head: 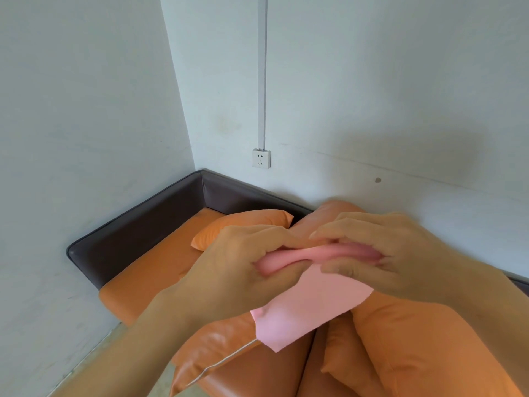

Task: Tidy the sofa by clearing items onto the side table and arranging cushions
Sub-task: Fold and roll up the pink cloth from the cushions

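The fingers (pixel 289 247) of the left hand (pixel 243 270) curl tight over the left end of a folded pink cloth (pixel 309 305), thumb pressed beneath the fold. The fingers of the right hand (pixel 400 253) pinch the right end of the same fold, so both hands grip its thick upper edge between them. Below that edge the cloth hangs loose, its lower corner over the near orange cushions (pixel 415 345). All of this is held above the orange sofa (pixel 148 285), whose dark brown rim (pixel 137 227) runs along the far and left sides against the pale walls. A smaller orange cushion (pixel 246 224) lies on the far seat, behind the left hand. A white wall socket (pixel 261 158) sits above it.
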Available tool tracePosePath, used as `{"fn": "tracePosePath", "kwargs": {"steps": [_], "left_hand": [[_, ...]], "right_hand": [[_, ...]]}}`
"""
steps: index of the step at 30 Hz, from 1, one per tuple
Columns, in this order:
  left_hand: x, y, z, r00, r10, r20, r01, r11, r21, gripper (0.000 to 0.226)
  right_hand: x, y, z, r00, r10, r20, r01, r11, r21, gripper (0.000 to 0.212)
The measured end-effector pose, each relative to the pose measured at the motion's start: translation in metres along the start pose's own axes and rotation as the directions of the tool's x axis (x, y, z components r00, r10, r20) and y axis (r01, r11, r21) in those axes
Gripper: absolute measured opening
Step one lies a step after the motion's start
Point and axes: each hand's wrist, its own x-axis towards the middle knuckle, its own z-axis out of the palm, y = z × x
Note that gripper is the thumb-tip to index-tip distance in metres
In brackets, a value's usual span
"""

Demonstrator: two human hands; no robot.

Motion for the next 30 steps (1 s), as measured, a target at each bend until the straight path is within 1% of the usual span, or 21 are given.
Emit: {"fn": "tracePosePath", "kwargs": {"steps": [1,3,6,7,9,12,15,18,20,21,23,24,26,27,30], "left_hand": [[0.000,0.001,0.000,1.000,0.002,-0.006,-0.002,1.000,-0.003,0.016],[0.001,0.002,0.000,1.000,0.009,-0.018,-0.009,1.000,-0.008,0.014],[0.001,0.002,0.000,1.000,0.011,-0.024,-0.011,1.000,-0.006,0.011],[0.001,0.001,0.000,1.000,0.008,-0.023,-0.008,1.000,-0.007,0.010],[0.001,0.001,-0.001,1.000,0.000,-0.015,0.000,1.000,-0.011,0.007],[0.000,0.002,-0.004,1.000,-0.005,0.009,0.005,1.000,-0.017,0.011],[0.000,0.003,-0.005,1.000,0.019,0.003,-0.018,1.000,-0.019,0.015],[-0.001,0.003,-0.005,0.999,0.034,-0.027,-0.035,0.999,-0.030,0.019],[-0.001,0.002,-0.006,0.999,0.028,-0.031,-0.029,0.999,-0.027,0.016],[-0.001,0.003,-0.006,0.999,0.024,-0.031,-0.025,0.999,-0.025,0.014],[-0.002,0.002,-0.008,1.000,0.020,-0.022,-0.021,0.999,-0.025,0.008],[-0.002,0.001,-0.009,1.000,0.024,-0.020,-0.024,1.000,-0.015,0.009],[-0.005,0.001,-0.010,0.999,0.029,-0.024,-0.029,0.999,0.018,0.016],[-0.007,0.000,-0.009,0.999,0.033,-0.024,-0.032,0.999,0.033,0.020],[-0.009,-0.003,-0.008,0.999,0.048,-0.007,-0.047,0.995,0.091,0.024]], "right_hand": [[0.000,0.001,0.001,1.000,0.007,-0.012,-0.007,1.000,0.021,0.046],[0.001,0.006,0.005,0.999,0.018,-0.028,-0.018,1.000,-0.001,0.052],[0.002,0.008,0.011,0.999,0.001,-0.032,0.000,1.000,0.010,0.059],[0.002,0.006,0.011,1.000,0.009,-0.013,-0.008,0.999,0.031,0.061],[0.004,0.007,0.011,1.000,0.014,-0.005,-0.014,1.000,0.026,0.060],[0.007,0.010,0.015,1.000,0.011,-0.001,-0.011,1.000,0.020,0.053],[0.008,0.011,0.018,1.000,0.004,0.005,-0.004,0.999,-0.036,0.047],[0.007,0.009,0.017,1.000,-0.014,-0.022,0.013,0.999,-0.036,0.053],[0.007,0.008,0.019,0.999,-0.024,-0.043,0.022,0.999,-0.036,0.057],[0.007,0.009,0.021,0.998,-0.032,-0.053,0.030,0.999,-0.033,0.056],[0.009,0.011,0.024,0.997,-0.036,-0.070,0.035,0.999,-0.013,0.048],[0.009,0.012,0.025,0.997,-0.031,-0.076,0.031,0.999,-0.010,0.042],[0.009,0.012,0.024,0.996,-0.035,-0.082,0.034,0.999,-0.006,0.033],[0.008,0.009,0.021,0.993,-0.063,-0.097,0.066,0.997,0.027,0.029],[0.003,-0.008,0.007,0.956,-0.208,-0.206,0.245,0.955,0.170,0.025]]}}
